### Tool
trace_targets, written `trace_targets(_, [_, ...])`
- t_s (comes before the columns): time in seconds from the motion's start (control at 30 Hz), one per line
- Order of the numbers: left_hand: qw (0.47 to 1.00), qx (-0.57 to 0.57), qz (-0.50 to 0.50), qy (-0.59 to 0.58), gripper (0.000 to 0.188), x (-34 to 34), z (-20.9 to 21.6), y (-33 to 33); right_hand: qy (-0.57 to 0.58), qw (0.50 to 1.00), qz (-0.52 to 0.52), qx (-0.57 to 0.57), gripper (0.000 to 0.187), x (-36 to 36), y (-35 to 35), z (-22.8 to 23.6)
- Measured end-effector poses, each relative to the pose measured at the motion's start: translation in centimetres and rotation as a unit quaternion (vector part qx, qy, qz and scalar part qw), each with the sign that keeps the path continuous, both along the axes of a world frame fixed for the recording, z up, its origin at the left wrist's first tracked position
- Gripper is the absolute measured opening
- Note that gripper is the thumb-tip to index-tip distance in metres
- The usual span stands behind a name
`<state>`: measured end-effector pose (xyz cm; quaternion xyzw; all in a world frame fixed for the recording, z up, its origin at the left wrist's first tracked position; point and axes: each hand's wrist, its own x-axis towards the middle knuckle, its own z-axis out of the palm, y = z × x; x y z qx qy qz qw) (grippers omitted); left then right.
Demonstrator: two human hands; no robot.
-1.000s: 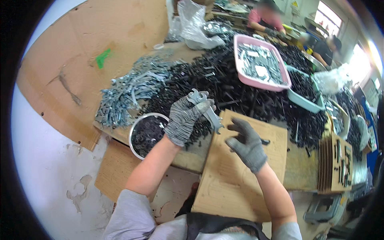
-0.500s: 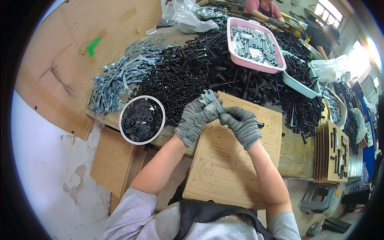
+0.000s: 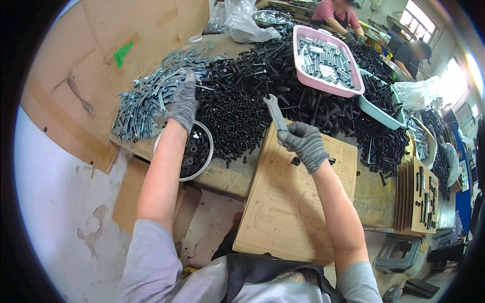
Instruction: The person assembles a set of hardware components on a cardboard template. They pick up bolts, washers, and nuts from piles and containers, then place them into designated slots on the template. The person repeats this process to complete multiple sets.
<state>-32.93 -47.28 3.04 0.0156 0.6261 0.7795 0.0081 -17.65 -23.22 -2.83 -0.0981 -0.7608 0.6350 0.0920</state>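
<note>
Flat silver metal wrench (image 3: 275, 112) gripped in gloved right hand (image 3: 304, 145), gloved left hand (image 3: 183, 102) spread open on pile of silver wrenches (image 3: 146, 98)

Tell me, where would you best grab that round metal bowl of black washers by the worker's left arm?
Probably by the rim of the metal bowl, on its right side. The left forearm crosses over its left part, while the right rim is bare. Pinch the thin edge from above; the black washers fill the inside, so keep fingers at the lip.
</note>
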Motion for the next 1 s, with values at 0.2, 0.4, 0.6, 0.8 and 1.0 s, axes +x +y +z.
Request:
trace_targets(0.2, [0.747,-0.449,-0.423,0.248,0.050,6.1,-1.0,4.5,-0.047,0.913,0.163,0.370,0.025,1.0,0.2,5.8])
trace_targets(0.4, [0.835,-0.131,-0.529,-0.076,0.048,10.3,-3.3,4.8,0.188,0.930,0.124,0.291,0.034,3.9,2.5,4.4])
trace_targets(0.6, [0.871,-0.067,-0.484,-0.048,0.033,12.0,-6.4,6.3,0.126,0.980,0.103,0.113,0.033,4.0,3.3,1.8])
trace_targets(0.8, [0.913,-0.152,-0.376,0.042,0.025,12.9,-8.1,8.7,-0.040,0.997,0.060,0.015,0.028,2.3,3.3,2.0])
trace_targets(1.0, [0.910,-0.114,-0.392,-0.068,0.036,12.2,-9.8,8.8,-0.045,0.988,0.139,-0.041,0.025,-0.4,5.5,-0.1])
